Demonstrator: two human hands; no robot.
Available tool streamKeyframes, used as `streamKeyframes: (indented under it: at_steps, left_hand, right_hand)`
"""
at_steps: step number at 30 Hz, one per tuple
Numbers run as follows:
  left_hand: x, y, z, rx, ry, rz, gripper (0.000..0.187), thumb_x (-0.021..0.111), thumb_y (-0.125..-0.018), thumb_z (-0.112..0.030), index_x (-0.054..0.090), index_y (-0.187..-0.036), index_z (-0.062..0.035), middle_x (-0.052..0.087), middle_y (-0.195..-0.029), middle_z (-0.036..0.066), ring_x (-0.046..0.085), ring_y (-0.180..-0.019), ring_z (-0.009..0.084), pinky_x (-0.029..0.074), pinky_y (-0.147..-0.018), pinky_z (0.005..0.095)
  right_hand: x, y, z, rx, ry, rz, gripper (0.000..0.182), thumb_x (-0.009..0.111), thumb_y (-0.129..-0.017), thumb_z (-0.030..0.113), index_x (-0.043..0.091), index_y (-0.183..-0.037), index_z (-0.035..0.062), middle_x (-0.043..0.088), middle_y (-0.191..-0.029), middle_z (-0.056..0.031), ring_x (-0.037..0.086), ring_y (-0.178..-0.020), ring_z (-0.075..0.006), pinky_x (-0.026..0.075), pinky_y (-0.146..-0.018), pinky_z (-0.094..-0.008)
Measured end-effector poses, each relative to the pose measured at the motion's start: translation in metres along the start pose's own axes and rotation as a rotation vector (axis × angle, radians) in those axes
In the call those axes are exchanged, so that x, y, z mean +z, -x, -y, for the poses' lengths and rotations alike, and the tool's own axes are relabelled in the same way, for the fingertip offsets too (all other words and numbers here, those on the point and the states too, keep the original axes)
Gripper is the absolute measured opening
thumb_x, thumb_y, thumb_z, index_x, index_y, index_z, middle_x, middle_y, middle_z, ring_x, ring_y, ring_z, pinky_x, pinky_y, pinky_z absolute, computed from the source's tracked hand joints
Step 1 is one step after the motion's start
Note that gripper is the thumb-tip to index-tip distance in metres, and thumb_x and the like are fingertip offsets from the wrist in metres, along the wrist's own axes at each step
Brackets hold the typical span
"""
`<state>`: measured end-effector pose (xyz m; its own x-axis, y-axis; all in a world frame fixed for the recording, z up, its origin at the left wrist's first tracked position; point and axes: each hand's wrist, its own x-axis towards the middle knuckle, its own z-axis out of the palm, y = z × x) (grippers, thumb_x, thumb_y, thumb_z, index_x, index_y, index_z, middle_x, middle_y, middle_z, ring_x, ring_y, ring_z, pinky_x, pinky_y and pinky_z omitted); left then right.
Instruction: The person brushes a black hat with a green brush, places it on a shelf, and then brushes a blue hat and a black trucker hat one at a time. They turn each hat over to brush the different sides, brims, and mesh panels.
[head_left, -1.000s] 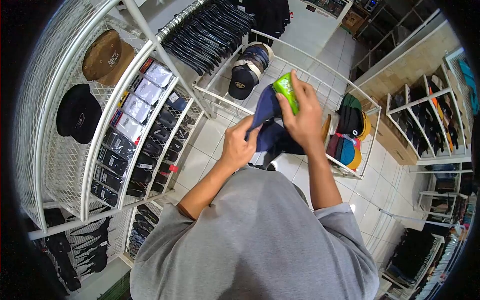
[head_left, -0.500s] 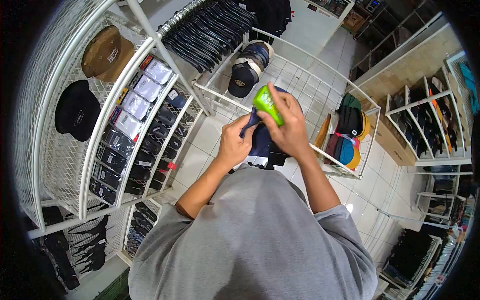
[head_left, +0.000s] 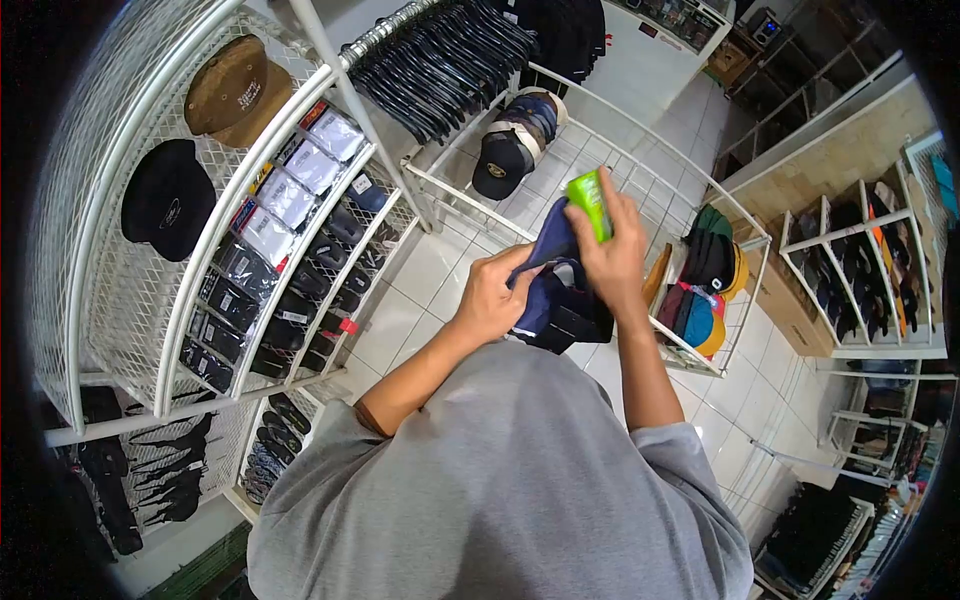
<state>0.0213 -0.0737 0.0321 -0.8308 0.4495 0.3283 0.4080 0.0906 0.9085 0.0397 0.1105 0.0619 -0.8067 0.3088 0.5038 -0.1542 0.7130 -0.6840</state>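
Observation:
My left hand [head_left: 495, 296] is closed on the edge of a navy blue cap [head_left: 536, 305], which is tilted so that its dark hollow partly shows. Against the cap's raised part, on the other side, is my right hand [head_left: 613, 248]. Its fingers are wrapped round a small bright green object [head_left: 589, 204] with pale lettering. What kind of object it is, I cannot make out. Part of the cap is hidden behind my hands.
On the left, a white wire rack [head_left: 225, 300] holds packaged goods, a brown cap [head_left: 237, 92] and a black hat [head_left: 170, 200]. Ahead, a low white wire stand [head_left: 640, 165] carries a row of caps [head_left: 510, 150] and stacked coloured caps [head_left: 705, 300]. Black hangers [head_left: 440, 75] hang above.
The green object has moved right and turned more upright in my right hand. The cap has tipped up, showing more of its hollow. The camera view has shifted slightly.

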Motion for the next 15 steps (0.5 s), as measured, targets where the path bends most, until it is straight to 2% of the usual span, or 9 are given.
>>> streamKeyframes:
  at_steps: [2, 3, 8, 11, 12, 15]
  left_hand:
    - [-0.001, 0.002, -0.001, -0.037, 0.019, -0.021, 0.022, 0.061, -0.092, 0.002, 0.068, -0.113, 0.0061, 0.074, -0.098, 0.019, 0.071, -0.089, 0.0201, 0.053, -0.081, 0.0314]
    - [-0.004, 0.001, -0.004, -0.054, 0.033, -0.026, 0.021, 0.061, -0.092, 0.002, 0.068, -0.112, 0.0062, 0.074, -0.097, 0.018, 0.071, -0.088, 0.0199, 0.053, -0.081, 0.0314]
    - [0.000, 0.004, -0.003, 0.000, -0.003, 0.009, 0.020, 0.060, -0.093, 0.002, 0.068, -0.111, 0.0059, 0.074, -0.096, 0.018, 0.071, -0.087, 0.0208, 0.054, -0.081, 0.0319]
    - [0.001, 0.004, -0.003, -0.026, 0.029, -0.021, 0.021, 0.060, -0.093, 0.003, 0.068, -0.112, 0.0061, 0.074, -0.097, 0.018, 0.072, -0.088, 0.0210, 0.054, -0.081, 0.0317]
    - [-0.004, 0.003, -0.006, -0.091, 0.036, 0.016, 0.021, 0.060, -0.093, 0.003, 0.068, -0.113, 0.0061, 0.074, -0.097, 0.018, 0.071, -0.090, 0.0212, 0.054, -0.082, 0.0316]
    - [-0.001, 0.004, 0.002, -0.004, 0.046, -0.008, 0.021, 0.060, -0.093, 0.003, 0.068, -0.112, 0.0060, 0.073, -0.098, 0.019, 0.071, -0.089, 0.0213, 0.053, -0.081, 0.0319]
  right_hand:
    - [-0.003, 0.009, 0.022, -0.117, -0.114, 0.070, 0.060, 0.078, -0.086, 0.022, 0.059, -0.140, 0.0031, 0.065, -0.105, -0.0204, 0.065, -0.097, -0.0339, 0.051, -0.086, -0.0413]
    - [-0.005, 0.011, 0.022, -0.087, -0.136, 0.148, 0.060, 0.078, -0.086, 0.023, 0.059, -0.140, 0.0040, 0.065, -0.107, -0.0209, 0.065, -0.098, -0.0342, 0.050, -0.088, -0.0414]
    - [0.004, -0.001, -0.018, 0.078, 0.026, 0.010, 0.058, 0.076, -0.088, 0.023, 0.059, -0.141, 0.0060, 0.066, -0.111, -0.0200, 0.065, -0.099, -0.0354, 0.050, -0.090, -0.0415]
    - [0.000, 0.019, 0.020, -0.108, -0.038, 0.085, 0.054, 0.073, -0.090, 0.018, 0.059, -0.140, 0.0047, 0.066, -0.112, -0.0205, 0.065, -0.101, -0.0351, 0.050, -0.092, -0.0409]
    - [-0.002, 0.019, 0.015, -0.105, -0.033, 0.089, 0.054, 0.073, -0.090, 0.018, 0.059, -0.140, 0.0047, 0.066, -0.112, -0.0205, 0.065, -0.101, -0.0351, 0.050, -0.092, -0.0409]
    - [-0.007, 0.004, -0.015, 0.047, -0.010, 0.070, 0.053, 0.072, -0.090, 0.016, 0.059, -0.140, 0.0042, 0.067, -0.111, -0.0203, 0.065, -0.099, -0.0337, 0.050, -0.091, -0.0411]
